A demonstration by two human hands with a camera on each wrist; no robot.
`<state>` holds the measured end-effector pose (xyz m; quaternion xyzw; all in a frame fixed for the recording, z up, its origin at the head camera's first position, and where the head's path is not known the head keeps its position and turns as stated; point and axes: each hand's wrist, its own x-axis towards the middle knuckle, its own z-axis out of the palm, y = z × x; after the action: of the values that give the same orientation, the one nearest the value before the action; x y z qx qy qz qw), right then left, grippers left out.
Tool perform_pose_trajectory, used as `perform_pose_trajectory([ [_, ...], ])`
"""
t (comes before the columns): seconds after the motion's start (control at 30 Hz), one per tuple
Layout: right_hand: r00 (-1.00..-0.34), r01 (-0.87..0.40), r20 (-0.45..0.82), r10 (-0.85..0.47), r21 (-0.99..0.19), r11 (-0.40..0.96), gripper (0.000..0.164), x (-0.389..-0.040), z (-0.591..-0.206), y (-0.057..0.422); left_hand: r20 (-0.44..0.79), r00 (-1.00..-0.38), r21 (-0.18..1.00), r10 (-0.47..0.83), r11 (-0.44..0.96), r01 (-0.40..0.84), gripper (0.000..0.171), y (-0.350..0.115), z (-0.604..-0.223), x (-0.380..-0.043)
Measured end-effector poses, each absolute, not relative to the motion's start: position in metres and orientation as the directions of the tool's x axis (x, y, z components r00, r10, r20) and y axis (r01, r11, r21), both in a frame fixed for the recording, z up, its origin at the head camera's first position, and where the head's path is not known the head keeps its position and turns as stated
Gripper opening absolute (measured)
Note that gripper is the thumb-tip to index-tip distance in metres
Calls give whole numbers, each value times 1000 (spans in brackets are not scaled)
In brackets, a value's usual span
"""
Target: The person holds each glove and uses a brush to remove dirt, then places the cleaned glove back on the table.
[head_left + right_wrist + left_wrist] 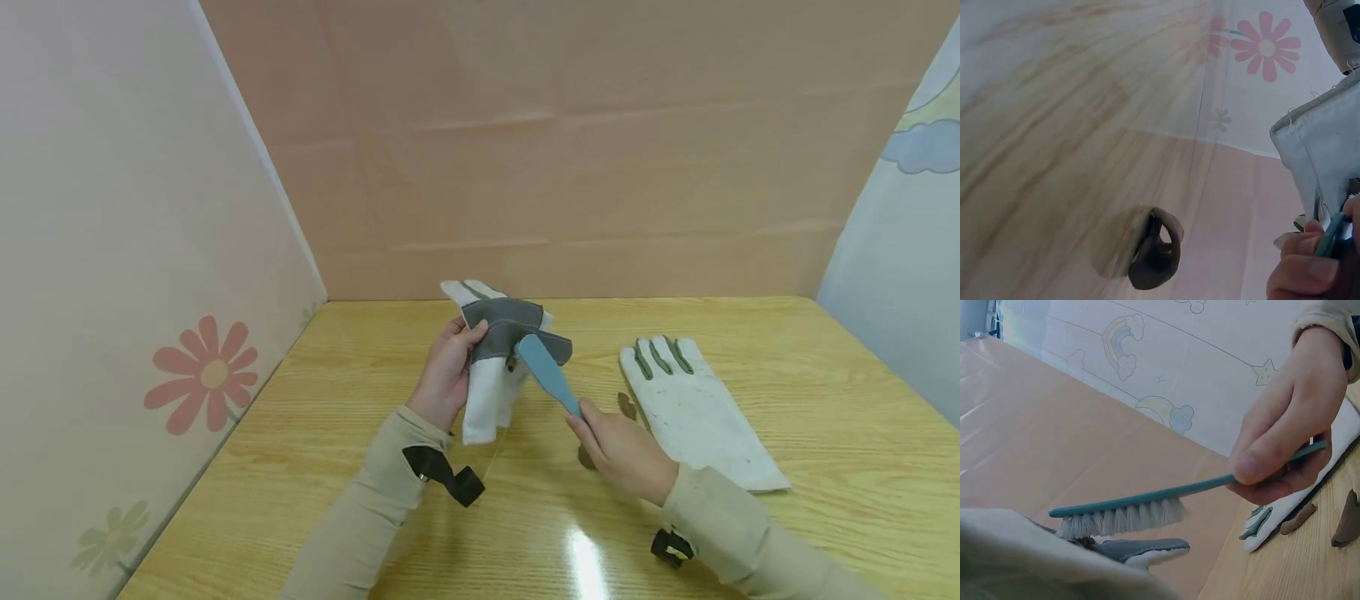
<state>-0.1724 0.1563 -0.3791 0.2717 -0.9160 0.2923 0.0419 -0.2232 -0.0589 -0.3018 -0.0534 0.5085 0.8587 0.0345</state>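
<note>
My left hand [448, 367] grips a white and grey work glove [486, 400] above the table, thumb over its grey part. In my right hand [624, 450] is a blue brush [547, 372], pinched by its handle between thumb and fingers. The left wrist view shows the brush's white bristles [1129, 519] facing down against the grey part of the held glove [1147, 547]. A dark bit lies by the bristle tips, too small to identify. In the right wrist view, the right fingers [1304, 272] are beside the glove's white cuff.
A second white glove [701, 421] with green finger trim lies flat on the wooden table [840, 417], right of my hands. Brown curled pieces [587, 457] lie near it; one brown piece [1157, 256] shows closer in the right wrist view. Walls stand behind and at both sides.
</note>
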Motion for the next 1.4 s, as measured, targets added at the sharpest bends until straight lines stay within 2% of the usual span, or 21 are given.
perform_pose_trajectory([
  [0.27,-863,-495,192,-467,-504,708,24,-171,-383,166,-151,-988,872,-18,-474,-124,42,-61,-305,-226],
  [0.37,-854,-517,259,-450,-512,686,24,-171,-381,166,-145,-989,871,-21,-478,-117,41,-62,-306,-228],
  [0.5,-810,-587,381,-446,-516,624,21,-172,-378,161,-136,-991,868,-15,-483,-111,38,-59,-307,-227],
  [0.57,-801,-599,390,-455,-516,612,20,-172,-376,157,-131,-991,866,-5,-488,-112,36,-57,-306,-226],
  [1.07,-871,-483,195,-450,-500,719,22,-173,-383,155,-154,-988,855,17,-498,-142,36,-54,-302,-222],
  [1.4,-884,-445,122,-452,-521,728,26,-171,-388,161,-133,-991,843,8,-526,-117,34,-58,-299,-222],
])
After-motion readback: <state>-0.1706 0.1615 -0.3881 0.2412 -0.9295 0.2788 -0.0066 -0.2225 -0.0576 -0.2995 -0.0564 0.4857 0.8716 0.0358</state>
